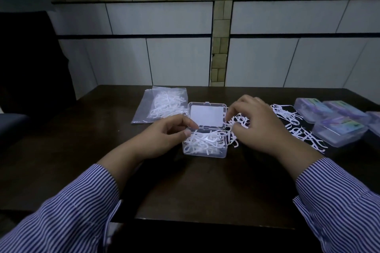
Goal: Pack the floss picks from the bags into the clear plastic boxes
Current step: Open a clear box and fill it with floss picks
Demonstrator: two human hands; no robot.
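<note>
Clear box (205, 151) open at centre of dark surface (86, 150), part-filled with white floss picks (202, 141); lid (207, 116) tilted back. Left hand (162, 136) at box's left rim, thumb and fingers curled, touching picks; actual pinch unclear. Right hand (259, 124) just right of box, fingers curled down into loose pick pile (238, 123); grasp not visible. Bag of picks (162, 104) behind-left of box. Closed filled boxes (337, 121) far right.

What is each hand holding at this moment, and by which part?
The left hand pinches the near left rim of the open clear box. The right hand has curled fingers in the loose floss picks; its exact hold cannot be told.
</note>
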